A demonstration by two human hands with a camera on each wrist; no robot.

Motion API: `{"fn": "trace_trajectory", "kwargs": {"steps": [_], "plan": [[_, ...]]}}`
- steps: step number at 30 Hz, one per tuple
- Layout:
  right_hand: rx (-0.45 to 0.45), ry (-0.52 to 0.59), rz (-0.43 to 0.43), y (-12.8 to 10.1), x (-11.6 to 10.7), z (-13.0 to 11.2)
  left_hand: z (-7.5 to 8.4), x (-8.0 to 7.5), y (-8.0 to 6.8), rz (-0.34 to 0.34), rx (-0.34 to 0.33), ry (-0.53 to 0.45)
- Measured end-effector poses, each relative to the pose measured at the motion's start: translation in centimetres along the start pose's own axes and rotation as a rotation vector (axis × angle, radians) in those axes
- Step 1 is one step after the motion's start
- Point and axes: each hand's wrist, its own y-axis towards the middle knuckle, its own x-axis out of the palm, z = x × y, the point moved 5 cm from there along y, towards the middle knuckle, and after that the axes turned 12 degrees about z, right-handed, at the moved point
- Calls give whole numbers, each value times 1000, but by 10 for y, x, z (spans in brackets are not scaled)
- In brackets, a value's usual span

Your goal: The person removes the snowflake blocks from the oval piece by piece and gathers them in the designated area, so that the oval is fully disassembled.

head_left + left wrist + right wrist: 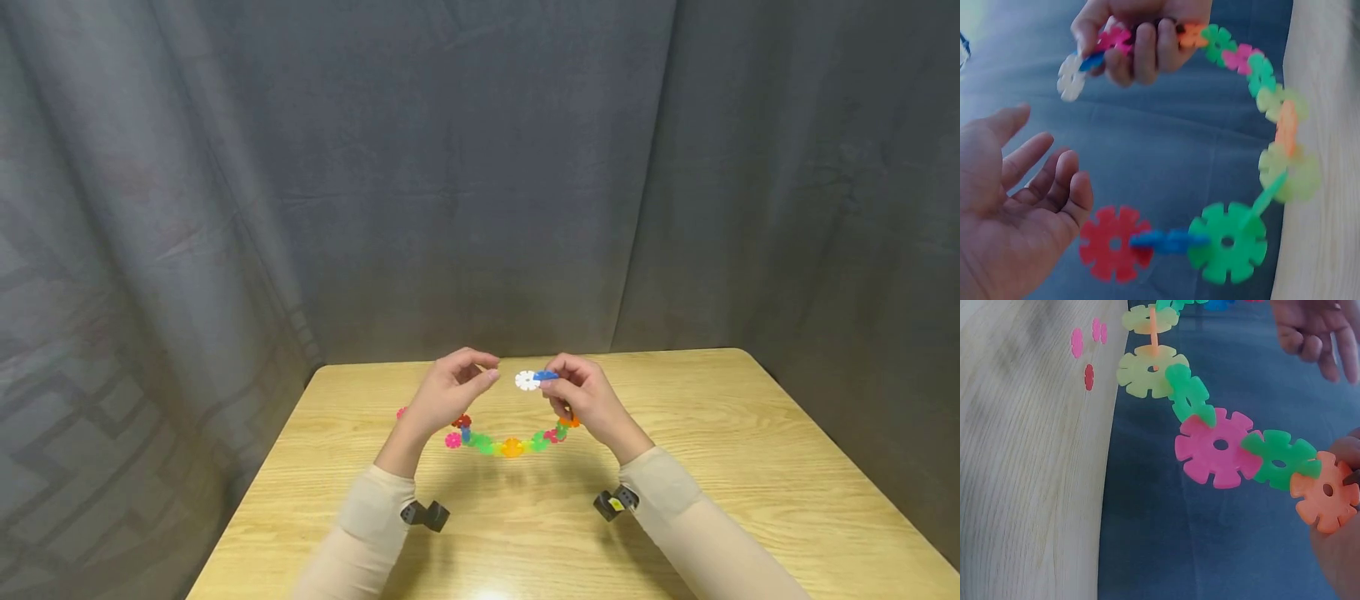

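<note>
A person's two bare hands are raised over a wood-grain counter (712,417). The right hand (588,398) holds a chain of plastic discs (512,447), notched like flowers; its thumb and forefinger pinch the blue disc (546,376), from which a white disc (527,380) juts toward the left hand (452,393). That left hand has its fingers parted and holds nothing. From the right hand the chain curves through orange, green, pink and yellow to a red disc (1105,244) near the left hand, seemingly clear of the counter. Loose pink discs (1077,342) lie on the counter.

The chain looks very light, each disc thin and fairly stiff, its smooth faces perhaps slippery. The slotted joints are likely its weak points (they could twist loose if one end bears the whole span). The surest grip is probably flat across the faces, beside a joint.
</note>
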Motion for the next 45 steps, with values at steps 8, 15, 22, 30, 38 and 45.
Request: {"fn": "trace_trajectory", "kwargs": {"steps": [8, 15, 22, 30, 38, 45], "plan": [[-9, 1, -11, 1, 4, -2, 5, 25, -2, -128, -25, -71], [-8, 3, -10, 2, 7, -4, 4, 32, 0, -126, -25, -125], [-16, 2, -6, 3, 9, -3, 18, 34, -2, -112, -11, -140], [-19, -6, 7, 2, 10, -3, 37, 30, -6, -84, 7, -149], [-21, 7, 0, 1, 9, -4, 27, 31, -5, -34, 63, -149], [-33, 43, -19, 0, 9, -6, 23, 31, -3, -10, 75, -172]]}}
